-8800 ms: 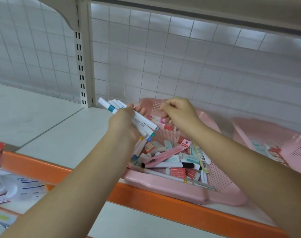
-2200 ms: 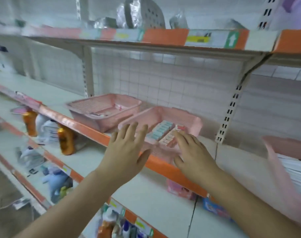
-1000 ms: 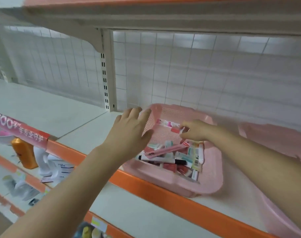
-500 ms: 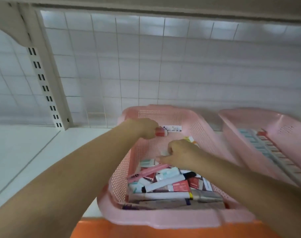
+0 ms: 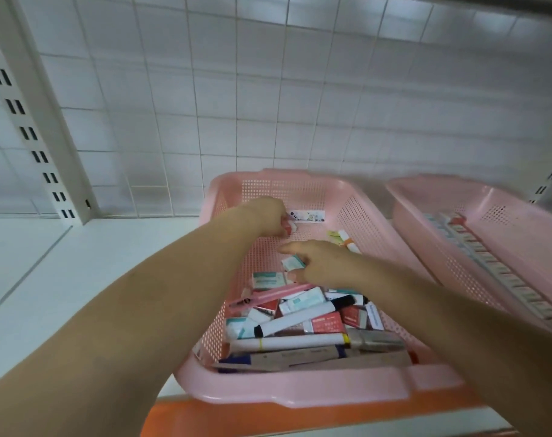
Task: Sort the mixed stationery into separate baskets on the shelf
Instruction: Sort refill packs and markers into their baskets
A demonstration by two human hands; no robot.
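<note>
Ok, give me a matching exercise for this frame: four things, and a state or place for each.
Things: 1 left hand; 2 right hand; 3 black-capped marker; 4 right basket.
States: A holds a row of erasers; B lies in the mixed basket; C grips a red eraser; D pinches a teal eraser.
Pairs: 1-C; 2-D; 3-B; 4-A.

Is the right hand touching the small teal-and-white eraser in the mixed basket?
Touching. The head view shows the right hand pinching the teal-and-white eraser between a finger above and the thumb below, over the pink basket.
</note>
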